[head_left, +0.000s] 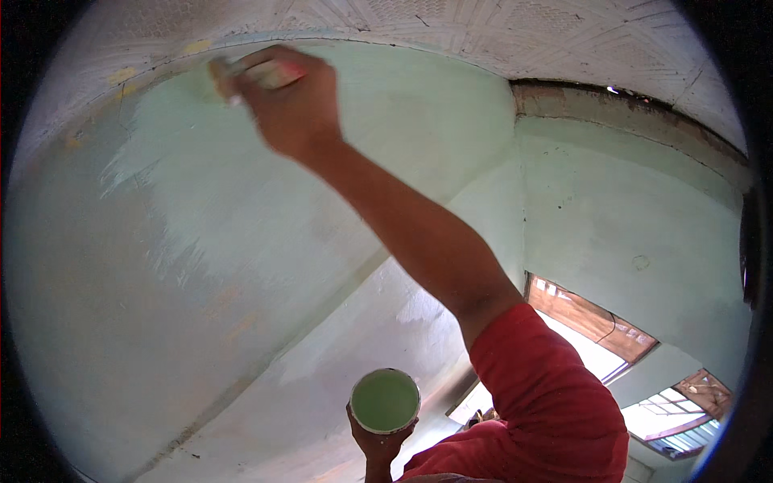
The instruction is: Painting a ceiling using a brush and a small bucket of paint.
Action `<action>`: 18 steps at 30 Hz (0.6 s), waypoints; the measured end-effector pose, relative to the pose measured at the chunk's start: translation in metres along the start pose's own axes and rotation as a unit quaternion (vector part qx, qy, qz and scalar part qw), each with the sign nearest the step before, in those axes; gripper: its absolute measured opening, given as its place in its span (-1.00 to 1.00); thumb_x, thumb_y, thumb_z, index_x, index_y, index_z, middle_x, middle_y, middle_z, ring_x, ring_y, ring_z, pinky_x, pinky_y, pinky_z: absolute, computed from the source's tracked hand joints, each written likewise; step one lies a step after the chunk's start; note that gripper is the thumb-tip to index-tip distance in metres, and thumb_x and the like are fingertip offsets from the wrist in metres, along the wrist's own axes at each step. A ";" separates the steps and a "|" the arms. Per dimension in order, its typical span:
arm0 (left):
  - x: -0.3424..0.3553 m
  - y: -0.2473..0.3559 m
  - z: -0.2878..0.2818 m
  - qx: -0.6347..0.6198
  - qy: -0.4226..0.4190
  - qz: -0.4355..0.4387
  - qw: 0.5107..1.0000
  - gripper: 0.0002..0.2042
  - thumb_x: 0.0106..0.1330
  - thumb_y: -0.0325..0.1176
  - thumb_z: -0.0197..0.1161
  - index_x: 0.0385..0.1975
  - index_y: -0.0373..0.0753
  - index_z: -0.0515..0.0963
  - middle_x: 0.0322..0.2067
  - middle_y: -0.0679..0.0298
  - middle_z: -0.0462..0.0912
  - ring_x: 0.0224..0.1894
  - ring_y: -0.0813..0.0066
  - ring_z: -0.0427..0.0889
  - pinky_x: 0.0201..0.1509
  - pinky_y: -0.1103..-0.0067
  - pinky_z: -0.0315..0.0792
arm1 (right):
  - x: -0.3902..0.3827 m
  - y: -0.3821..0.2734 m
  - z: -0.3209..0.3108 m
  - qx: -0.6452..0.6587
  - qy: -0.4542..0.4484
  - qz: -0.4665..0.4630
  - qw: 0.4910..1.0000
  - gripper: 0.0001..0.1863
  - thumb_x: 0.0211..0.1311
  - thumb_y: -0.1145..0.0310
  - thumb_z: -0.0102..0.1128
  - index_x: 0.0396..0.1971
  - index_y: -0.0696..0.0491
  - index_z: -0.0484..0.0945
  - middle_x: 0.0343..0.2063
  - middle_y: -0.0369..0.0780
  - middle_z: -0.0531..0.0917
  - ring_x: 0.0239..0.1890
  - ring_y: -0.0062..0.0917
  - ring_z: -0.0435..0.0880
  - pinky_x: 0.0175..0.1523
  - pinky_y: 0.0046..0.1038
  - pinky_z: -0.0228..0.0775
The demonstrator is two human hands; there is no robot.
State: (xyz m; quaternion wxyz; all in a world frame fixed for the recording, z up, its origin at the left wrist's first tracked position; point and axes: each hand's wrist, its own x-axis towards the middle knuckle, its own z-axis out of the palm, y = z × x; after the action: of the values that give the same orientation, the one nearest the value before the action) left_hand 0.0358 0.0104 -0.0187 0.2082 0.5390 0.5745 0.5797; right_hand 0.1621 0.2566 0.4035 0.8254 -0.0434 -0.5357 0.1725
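My right hand (298,109) is raised high on the left, closed around the handle of a paintbrush (225,78), which is blurred and meets the pale green wall (403,121) just below the ceiling edge. Fresh, brushed patches show on that wall around and below the brush. At the bottom middle, my left hand (378,439) grips a round container of light green paint (385,400), held upright with its open top facing up.
A patterned white ceiling (555,40) runs along the top, with a dark gap at its right edge. A second green wall (628,201) meets the first at a corner on the right and has two wood-framed openings (588,311) low down, letting in bright light.
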 end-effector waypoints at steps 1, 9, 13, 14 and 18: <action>0.001 0.001 0.001 0.005 -0.009 0.014 1.000 -0.04 -0.35 -0.27 0.75 0.15 -0.28 0.30 -0.02 0.13 0.56 0.00 0.24 0.60 0.07 0.35 0.52 | 0.011 0.016 -0.016 -0.005 0.022 0.026 0.999 -0.76 0.02 0.32 0.53 -0.35 0.10 0.69 -0.59 -0.33 0.66 -0.52 -0.70 0.58 -0.37 -0.54 0.45; -0.002 0.007 -0.011 0.037 0.000 0.002 0.999 -0.02 -0.35 -0.25 0.75 0.16 -0.27 0.29 0.02 0.12 0.55 0.04 0.23 0.59 0.14 0.33 0.49 | 0.057 0.153 -0.266 -0.007 0.217 0.170 0.961 -0.80 0.19 0.64 0.31 -0.18 0.23 0.57 -0.24 -0.11 0.71 -0.31 -0.27 0.77 -0.38 -0.39 0.65; -0.005 0.006 -0.013 0.063 0.014 -0.012 0.998 -0.02 -0.35 -0.24 0.75 0.17 -0.26 0.29 0.02 0.13 0.55 0.05 0.23 0.58 0.15 0.32 0.49 | 0.070 0.167 -0.309 -0.366 0.235 0.100 0.895 -0.81 0.16 0.37 0.42 -0.27 0.12 0.67 -0.35 -0.13 0.75 -0.35 -0.32 0.77 -0.30 -0.35 0.62; -0.009 0.004 -0.016 0.068 0.027 -0.018 0.997 -0.02 -0.35 -0.24 0.75 0.17 -0.26 0.29 0.02 0.13 0.55 0.05 0.23 0.58 0.15 0.32 0.49 | 0.057 0.145 -0.273 -0.459 0.200 0.083 0.861 -0.80 0.15 0.26 0.40 -0.28 0.03 0.70 -0.37 -0.12 0.75 -0.32 -0.27 0.76 -0.24 -0.30 0.60; -0.012 0.004 -0.012 0.051 0.022 -0.013 0.998 -0.02 -0.36 -0.24 0.75 0.17 -0.25 0.29 0.02 0.14 0.55 0.04 0.23 0.59 0.14 0.32 0.50 | 0.057 0.121 -0.199 -0.571 0.097 -0.008 0.815 -0.79 0.14 0.14 0.31 -0.25 -0.17 0.74 -0.36 -0.09 0.74 -0.26 -0.10 0.71 -0.12 -0.15 0.54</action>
State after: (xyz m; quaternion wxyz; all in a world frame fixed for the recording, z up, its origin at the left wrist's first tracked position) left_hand 0.0306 -0.0063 -0.0163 0.1753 0.5286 0.6143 0.5589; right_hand 0.3329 0.4110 0.3378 0.7018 -0.5188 -0.4553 -0.1759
